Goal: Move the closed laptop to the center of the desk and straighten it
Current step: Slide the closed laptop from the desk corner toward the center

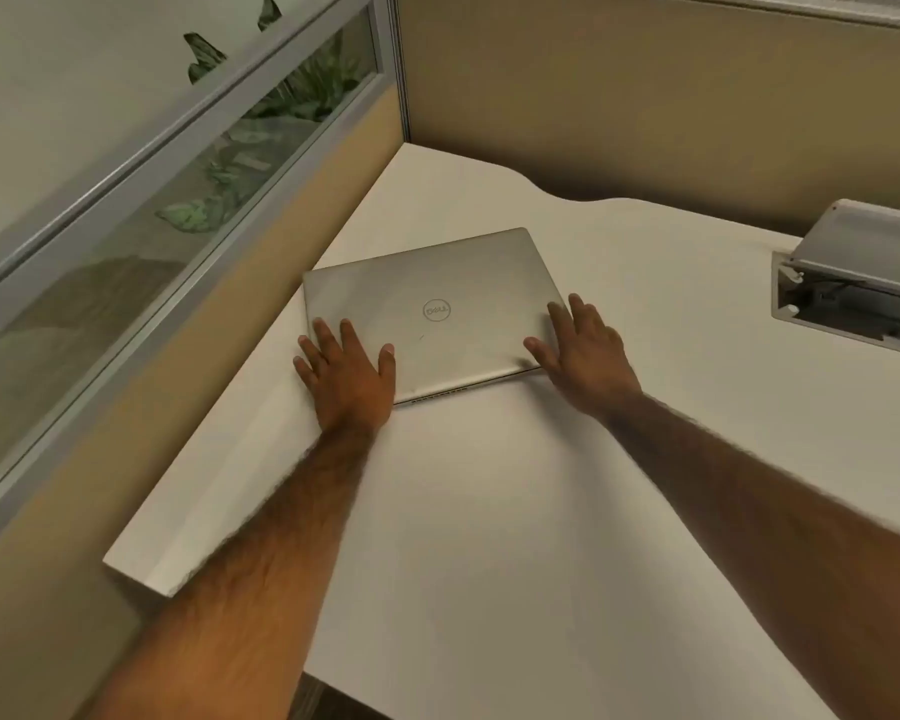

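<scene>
A closed silver laptop [437,304] with a round logo on its lid lies on the white desk [541,511], close to the left partition and turned at an angle to the desk's edges. My left hand [346,371] rests flat on the laptop's near left corner, fingers spread, partly on the desk. My right hand [583,345] lies flat over the near right corner, fingers spread along the right edge. Neither hand wraps around the laptop.
A tan partition with a glass strip [178,241] runs along the desk's left side and another stands at the back. An open cable hatch with a raised grey lid [863,272] sits in the desk at the right. Bare desk stretches toward me.
</scene>
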Demonstrator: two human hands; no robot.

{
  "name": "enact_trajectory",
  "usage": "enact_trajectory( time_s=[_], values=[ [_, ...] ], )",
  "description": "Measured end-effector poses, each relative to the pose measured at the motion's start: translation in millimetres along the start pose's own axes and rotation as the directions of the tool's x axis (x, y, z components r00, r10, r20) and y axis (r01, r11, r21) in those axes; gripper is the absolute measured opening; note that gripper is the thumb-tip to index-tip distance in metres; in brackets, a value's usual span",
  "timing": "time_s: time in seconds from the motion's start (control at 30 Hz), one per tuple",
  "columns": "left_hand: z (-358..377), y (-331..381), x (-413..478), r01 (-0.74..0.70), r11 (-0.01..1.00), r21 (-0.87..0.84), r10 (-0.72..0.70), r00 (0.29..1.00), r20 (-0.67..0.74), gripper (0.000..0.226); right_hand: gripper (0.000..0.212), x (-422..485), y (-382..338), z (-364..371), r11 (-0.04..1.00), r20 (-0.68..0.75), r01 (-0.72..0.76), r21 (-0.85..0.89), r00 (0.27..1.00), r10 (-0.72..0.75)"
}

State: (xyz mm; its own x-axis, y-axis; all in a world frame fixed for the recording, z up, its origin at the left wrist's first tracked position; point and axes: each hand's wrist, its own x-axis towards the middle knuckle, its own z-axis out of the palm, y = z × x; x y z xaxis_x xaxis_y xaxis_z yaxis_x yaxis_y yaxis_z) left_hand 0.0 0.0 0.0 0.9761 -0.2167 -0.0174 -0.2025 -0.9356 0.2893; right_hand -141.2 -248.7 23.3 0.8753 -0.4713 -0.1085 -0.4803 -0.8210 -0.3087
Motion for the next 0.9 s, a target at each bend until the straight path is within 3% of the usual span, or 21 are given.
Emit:
enact_trajectory(
  time_s=[0.17, 0.4, 0.67, 0.9],
  values=[
    [-4, 5, 20, 0.188, 0.971, -0.149, -0.192, 0.981, -0.014, 0.075, 0.062, 22, -7, 0, 0.998, 0.008, -0.061, 0.010, 0.998, 0.061],
    [-10, -3, 47, 0.259, 0.930, -0.260, -0.281, 0.959, -0.049, 0.071, 0.085, 54, -13, 2, 0.966, 0.054, -0.242, 0.095, 0.970, 0.238],
    [-17, -9, 70, 0.463, 0.794, -0.394, -0.454, 0.883, 0.122, 0.072, 0.110, 79, -5, 1, 0.861, 0.142, -0.446, 0.244, 0.895, 0.423],
    [-17, -16, 76, 0.510, 0.697, -0.505, -0.498, 0.850, 0.170, 0.070, 0.106, 84, -4, 2, 0.803, 0.191, -0.461, 0.378, 0.887, 0.420]
  ],
)
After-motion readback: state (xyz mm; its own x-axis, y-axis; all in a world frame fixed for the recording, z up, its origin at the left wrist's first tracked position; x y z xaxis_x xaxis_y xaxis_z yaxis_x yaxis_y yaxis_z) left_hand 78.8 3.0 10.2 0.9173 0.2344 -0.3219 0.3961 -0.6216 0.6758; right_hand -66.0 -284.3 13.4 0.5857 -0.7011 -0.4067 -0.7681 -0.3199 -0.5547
